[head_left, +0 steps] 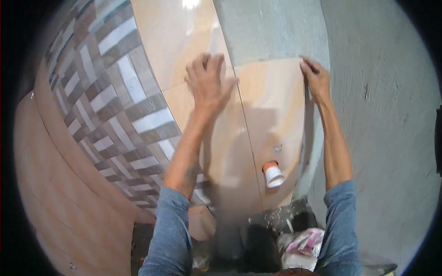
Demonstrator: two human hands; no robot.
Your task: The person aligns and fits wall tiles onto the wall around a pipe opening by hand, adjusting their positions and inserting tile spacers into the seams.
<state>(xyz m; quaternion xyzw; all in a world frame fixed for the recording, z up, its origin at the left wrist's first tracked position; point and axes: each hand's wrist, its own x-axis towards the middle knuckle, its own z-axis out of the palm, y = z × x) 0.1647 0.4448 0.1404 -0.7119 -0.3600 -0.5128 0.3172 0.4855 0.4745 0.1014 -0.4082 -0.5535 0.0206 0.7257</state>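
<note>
My left hand (209, 86) rests with its fingers spread on a glossy beige-and-orange wall tile (225, 156), its thumb beside the seam. Right of that seam is another beige tile (269, 96), whose upper right corner my right hand (317, 80) pinches between bent fingers and thumb. A white pipe end (274, 177) with an orange collar sticks out through the lower part of this right tile. Just above the pipe is a small mark or hole (277, 148). Behind the tile's right edge a dark gap shows.
Grey cement wall (276, 27) shows above the right tile, and a rough plastered wall (377, 119) stands at the right. Brown-and-white patterned tiles (131, 78) cover the left part. Below lie a pink-and-white plastic bag (307, 243), a piece of tile (201, 223) and debris.
</note>
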